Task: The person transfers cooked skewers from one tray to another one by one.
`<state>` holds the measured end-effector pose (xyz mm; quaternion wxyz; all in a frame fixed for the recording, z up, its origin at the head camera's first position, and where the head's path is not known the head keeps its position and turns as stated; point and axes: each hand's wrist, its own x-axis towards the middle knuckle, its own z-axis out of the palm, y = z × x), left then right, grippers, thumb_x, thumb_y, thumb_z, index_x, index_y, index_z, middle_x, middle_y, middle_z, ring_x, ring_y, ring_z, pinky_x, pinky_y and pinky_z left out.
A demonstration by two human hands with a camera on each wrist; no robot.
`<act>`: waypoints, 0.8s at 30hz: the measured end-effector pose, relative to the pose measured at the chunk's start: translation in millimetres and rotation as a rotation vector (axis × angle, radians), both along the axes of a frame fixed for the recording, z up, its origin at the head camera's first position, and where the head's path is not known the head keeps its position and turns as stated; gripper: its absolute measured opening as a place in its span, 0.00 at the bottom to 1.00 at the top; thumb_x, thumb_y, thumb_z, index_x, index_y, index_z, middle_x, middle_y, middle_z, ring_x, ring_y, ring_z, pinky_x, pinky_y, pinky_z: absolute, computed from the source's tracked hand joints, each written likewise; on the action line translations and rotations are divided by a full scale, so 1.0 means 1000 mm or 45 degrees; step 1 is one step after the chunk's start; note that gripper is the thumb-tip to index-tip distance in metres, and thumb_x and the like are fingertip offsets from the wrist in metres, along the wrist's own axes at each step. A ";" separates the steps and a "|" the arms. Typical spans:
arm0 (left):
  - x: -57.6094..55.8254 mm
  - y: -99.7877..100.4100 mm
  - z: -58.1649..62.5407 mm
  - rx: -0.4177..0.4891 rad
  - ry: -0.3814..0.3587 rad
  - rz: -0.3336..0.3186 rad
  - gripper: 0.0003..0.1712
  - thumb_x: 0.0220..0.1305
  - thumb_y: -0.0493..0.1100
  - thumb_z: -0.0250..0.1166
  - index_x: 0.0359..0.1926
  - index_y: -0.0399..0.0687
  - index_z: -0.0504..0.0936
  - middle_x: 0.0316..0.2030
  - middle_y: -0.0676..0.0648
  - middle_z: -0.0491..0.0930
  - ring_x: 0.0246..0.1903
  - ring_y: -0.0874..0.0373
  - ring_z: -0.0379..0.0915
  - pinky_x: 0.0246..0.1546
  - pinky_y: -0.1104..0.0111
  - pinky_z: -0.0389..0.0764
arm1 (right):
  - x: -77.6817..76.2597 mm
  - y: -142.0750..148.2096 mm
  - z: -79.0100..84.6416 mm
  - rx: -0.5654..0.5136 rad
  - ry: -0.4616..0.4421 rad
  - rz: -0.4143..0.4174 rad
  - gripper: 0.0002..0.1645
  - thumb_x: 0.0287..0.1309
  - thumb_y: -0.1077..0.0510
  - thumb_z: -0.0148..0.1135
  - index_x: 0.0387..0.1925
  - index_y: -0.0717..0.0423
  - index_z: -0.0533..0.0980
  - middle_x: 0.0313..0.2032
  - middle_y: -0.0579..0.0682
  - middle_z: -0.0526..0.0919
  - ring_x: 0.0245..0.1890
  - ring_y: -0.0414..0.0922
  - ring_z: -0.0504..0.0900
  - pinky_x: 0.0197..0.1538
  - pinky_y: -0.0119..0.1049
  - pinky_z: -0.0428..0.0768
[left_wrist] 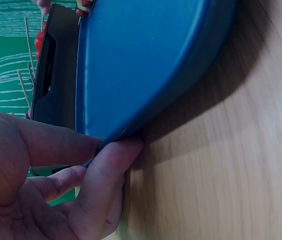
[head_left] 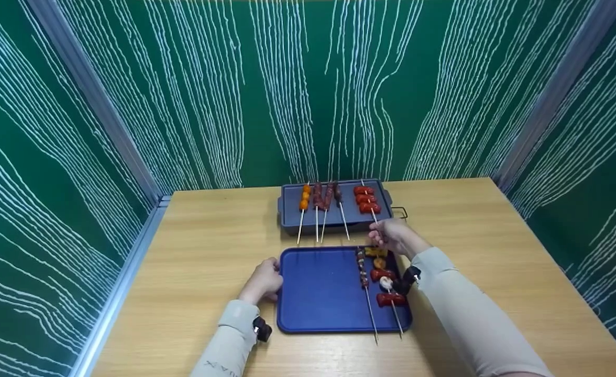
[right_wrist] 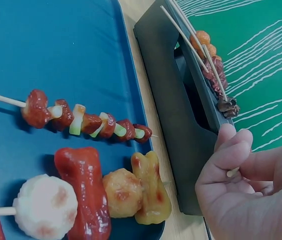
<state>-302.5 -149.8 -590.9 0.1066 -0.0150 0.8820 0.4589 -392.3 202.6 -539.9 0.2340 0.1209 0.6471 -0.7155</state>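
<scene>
My left hand (head_left: 263, 281) pinches the left rim of a blue tray (head_left: 318, 293) between thumb and fingers. In the right wrist view my right hand (right_wrist: 250, 175) grips the end of a wooden stick (right_wrist: 232, 173). The head view shows that stick belongs to a skewer of red sausage pieces (head_left: 365, 200), lying at the right of a grey grill pan (head_left: 290, 207). On the tray's right side lie a skewer of glazed meat and green pieces (right_wrist: 76, 117) and a mixed skewer (right_wrist: 83, 192) with red sausages, a white ball and yellow pieces.
At the grill's left side lie an orange ball skewer (head_left: 305, 198), dark red meat skewers (head_left: 317, 195) and a darker brown skewer (head_left: 338, 193), sticks overhanging the front. A wire handle (head_left: 400, 211) juts from the grill's right. Green patterned panels (head_left: 266, 131) wall in the wooden table (head_left: 208, 235).
</scene>
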 end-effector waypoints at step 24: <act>0.000 0.000 0.000 -0.023 0.004 -0.004 0.19 0.58 0.26 0.49 0.49 0.33 0.77 0.39 0.38 0.79 0.23 0.49 0.82 0.14 0.63 0.87 | 0.007 0.002 0.013 -0.019 0.075 -0.025 0.10 0.82 0.68 0.38 0.50 0.64 0.68 0.22 0.45 0.82 0.17 0.34 0.73 0.22 0.22 0.74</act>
